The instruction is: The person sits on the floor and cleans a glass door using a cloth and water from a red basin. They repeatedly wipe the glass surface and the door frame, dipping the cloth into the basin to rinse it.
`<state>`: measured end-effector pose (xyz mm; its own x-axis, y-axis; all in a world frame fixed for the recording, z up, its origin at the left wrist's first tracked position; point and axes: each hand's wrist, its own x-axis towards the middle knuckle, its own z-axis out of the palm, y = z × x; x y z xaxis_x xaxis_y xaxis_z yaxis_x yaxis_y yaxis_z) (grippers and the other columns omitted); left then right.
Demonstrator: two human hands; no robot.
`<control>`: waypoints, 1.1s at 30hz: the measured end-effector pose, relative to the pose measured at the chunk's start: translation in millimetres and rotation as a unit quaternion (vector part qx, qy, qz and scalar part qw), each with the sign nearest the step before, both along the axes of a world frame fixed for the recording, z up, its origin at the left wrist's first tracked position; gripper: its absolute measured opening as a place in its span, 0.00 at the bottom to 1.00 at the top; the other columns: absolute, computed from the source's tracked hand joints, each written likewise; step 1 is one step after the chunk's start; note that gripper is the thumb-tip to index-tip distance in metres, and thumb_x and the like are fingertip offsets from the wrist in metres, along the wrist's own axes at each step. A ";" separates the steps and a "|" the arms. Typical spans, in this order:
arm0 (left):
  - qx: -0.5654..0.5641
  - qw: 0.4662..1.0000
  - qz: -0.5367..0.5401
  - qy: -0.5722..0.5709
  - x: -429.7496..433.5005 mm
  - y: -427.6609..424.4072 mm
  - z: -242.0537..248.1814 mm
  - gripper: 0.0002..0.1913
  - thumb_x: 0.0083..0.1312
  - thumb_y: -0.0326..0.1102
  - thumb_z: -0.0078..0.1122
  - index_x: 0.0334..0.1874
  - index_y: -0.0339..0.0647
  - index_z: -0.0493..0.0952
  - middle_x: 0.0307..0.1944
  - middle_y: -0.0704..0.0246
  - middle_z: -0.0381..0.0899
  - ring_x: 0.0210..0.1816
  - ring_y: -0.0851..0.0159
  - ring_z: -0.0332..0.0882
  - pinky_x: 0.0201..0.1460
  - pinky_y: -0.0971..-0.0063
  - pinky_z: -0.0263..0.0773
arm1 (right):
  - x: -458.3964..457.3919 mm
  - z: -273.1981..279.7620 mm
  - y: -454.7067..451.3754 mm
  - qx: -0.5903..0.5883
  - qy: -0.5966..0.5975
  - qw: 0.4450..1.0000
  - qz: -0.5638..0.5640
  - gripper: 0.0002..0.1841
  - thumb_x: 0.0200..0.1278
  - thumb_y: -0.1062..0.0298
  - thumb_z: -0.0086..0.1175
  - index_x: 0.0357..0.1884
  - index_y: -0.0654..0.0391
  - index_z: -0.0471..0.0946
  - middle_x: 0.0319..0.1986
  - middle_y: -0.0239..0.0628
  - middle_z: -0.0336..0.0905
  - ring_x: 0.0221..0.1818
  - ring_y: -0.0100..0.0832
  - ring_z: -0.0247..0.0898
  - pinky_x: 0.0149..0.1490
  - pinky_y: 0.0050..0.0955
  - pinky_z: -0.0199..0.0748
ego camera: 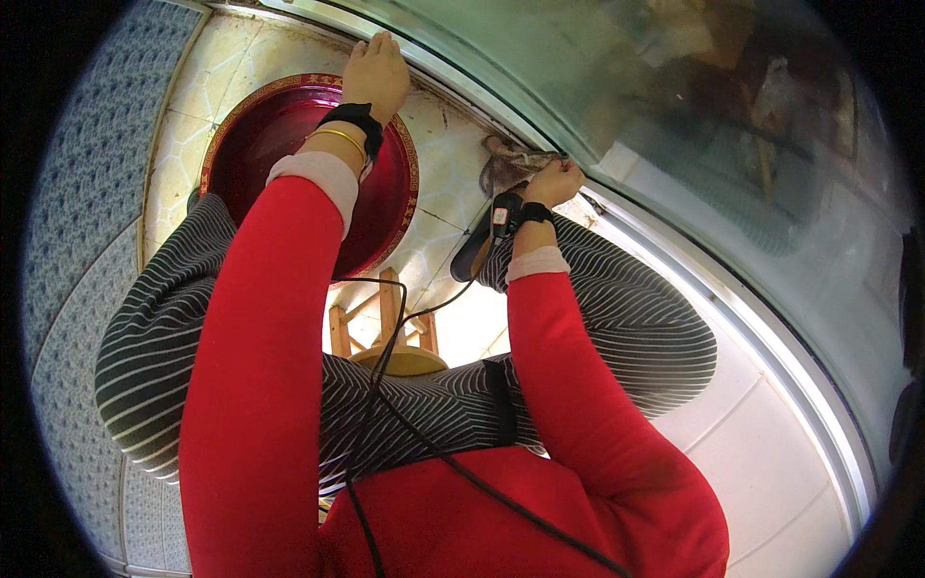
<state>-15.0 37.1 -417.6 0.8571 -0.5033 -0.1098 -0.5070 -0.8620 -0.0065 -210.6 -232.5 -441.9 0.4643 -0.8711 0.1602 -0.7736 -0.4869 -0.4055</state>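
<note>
My left hand [376, 76] reaches over the red basin with its fingers extended at the white metal door frame [433, 61]. It holds nothing that I can see. Below it, the red basin [289, 137] has a patterned gold rim and stands on the floor. My right hand [555, 183] grips a brown cloth [509, 166] at the lower edge of the frame. Part of the cloth spreads to the left of my fingers, over the floor by the sill. Behind the frame is a large glass panel [650, 130], hazy with reflections.
A wooden stool [401, 361] is partly hidden by my legs. Black cables [390, 339] hang across my lap to my wrists. Blue-grey patterned tiles [87, 217] cover the left side. Pale floor tiles [448, 166] lie between the basin and the frame, with dirt along the sill.
</note>
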 end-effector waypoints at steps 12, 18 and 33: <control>0.032 0.998 0.007 0.050 3.4 -2.2 5.2 0.26 0.72 0.38 0.44 0.69 0.31 0.72 0.74 0.56 0.67 0.77 0.57 0.60 0.78 0.57 0.56 | -9.5 -2.0 -22.8 0.119 -0.033 0.991 -0.057 0.12 0.61 0.69 0.63 0.41 0.67 0.81 0.44 0.53 0.79 0.48 0.49 0.77 0.55 0.44 0.74; 0.008 1.000 0.009 -0.003 -0.3 -1.3 -3.3 0.24 0.72 0.37 0.45 0.66 0.31 0.74 0.72 0.55 0.69 0.75 0.55 0.63 0.77 0.58 0.58 | -2.4 -22.9 -24.0 0.214 -0.167 0.940 -0.208 0.11 0.60 0.73 0.60 0.41 0.69 0.80 0.41 0.51 0.82 0.43 0.47 0.79 0.49 0.44 0.75; 0.023 0.999 0.015 0.030 4.2 1.3 -0.9 0.25 0.73 0.36 0.43 0.70 0.33 0.70 0.74 0.57 0.67 0.76 0.57 0.62 0.76 0.57 0.59 | -0.8 -2.8 -25.6 0.049 -0.006 0.987 -0.155 0.14 0.59 0.69 0.60 0.43 0.67 0.77 0.36 0.53 0.84 0.33 0.46 0.84 0.38 0.44 0.83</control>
